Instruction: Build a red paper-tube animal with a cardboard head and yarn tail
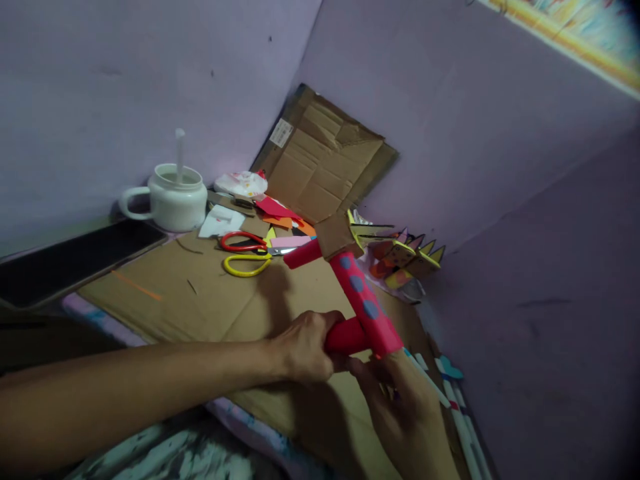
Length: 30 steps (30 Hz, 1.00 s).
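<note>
My left hand (305, 347) is closed around a short red paper tube (347, 335), holding it against a long pink paper tube with blue dots (365, 303). My right hand (400, 393) grips the lower end of the dotted pink tube from below, fingers curled. The pink tube slants up and away, and a brown cardboard piece (336, 235) caps its far end. Another red paper roll (303, 254) lies on the cardboard sheet (200, 293) just beyond.
Scissors with red and yellow handles (247, 253) lie on the cardboard. A white cup with a straw (173, 197) stands at the back left beside a dark phone (75, 257). Coloured paper scraps (280, 213), folded paper figures (405, 257), pens (460, 413) and a leaning cardboard box flap (320, 160) surround the area.
</note>
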Each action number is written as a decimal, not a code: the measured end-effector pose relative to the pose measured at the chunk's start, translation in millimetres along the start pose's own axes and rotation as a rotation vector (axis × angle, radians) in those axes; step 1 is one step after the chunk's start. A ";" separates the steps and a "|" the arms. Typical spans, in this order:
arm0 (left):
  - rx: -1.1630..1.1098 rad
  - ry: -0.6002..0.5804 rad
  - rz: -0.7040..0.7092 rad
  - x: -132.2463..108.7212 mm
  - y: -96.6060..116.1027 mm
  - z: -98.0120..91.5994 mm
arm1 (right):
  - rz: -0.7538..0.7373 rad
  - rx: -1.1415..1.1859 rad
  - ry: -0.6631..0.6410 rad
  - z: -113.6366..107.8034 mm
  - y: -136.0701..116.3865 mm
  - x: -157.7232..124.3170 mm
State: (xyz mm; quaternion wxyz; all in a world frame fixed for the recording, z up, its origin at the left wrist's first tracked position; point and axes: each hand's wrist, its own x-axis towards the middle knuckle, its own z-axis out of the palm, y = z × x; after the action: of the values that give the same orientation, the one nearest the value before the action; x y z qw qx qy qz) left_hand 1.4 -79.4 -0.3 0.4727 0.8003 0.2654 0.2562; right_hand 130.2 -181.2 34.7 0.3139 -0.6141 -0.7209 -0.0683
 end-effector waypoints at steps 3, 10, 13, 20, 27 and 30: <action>-0.071 -0.006 -0.042 0.0 2.1 0.0 | 0.123 0.134 -0.020 3.7 1.9 -2.5; 0.005 -0.007 -0.136 -1.1 -1.9 2.6 | 0.317 0.275 -0.021 22.0 5.7 -15.6; 0.006 -0.007 -0.113 -1.5 -0.1 1.7 | 0.316 0.220 -0.007 25.4 6.3 -18.8; -0.020 0.004 -0.175 -0.6 1.6 4.5 | 0.230 0.135 0.075 28.7 5.3 -16.0; 0.033 0.010 -0.157 0.1 -2.5 6.7 | 0.132 0.017 0.220 35.8 4.3 -13.0; 0.037 0.020 -0.152 0.8 -4.5 7.9 | 0.124 0.014 0.229 39.3 6.6 -13.2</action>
State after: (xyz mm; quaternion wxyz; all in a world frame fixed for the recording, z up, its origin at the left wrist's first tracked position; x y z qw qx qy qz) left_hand 6.4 -81.9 -7.5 0.4734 0.7837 0.3348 0.2224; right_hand 122.5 -171.7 -5.5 0.4018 -0.6434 -0.6416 -0.1136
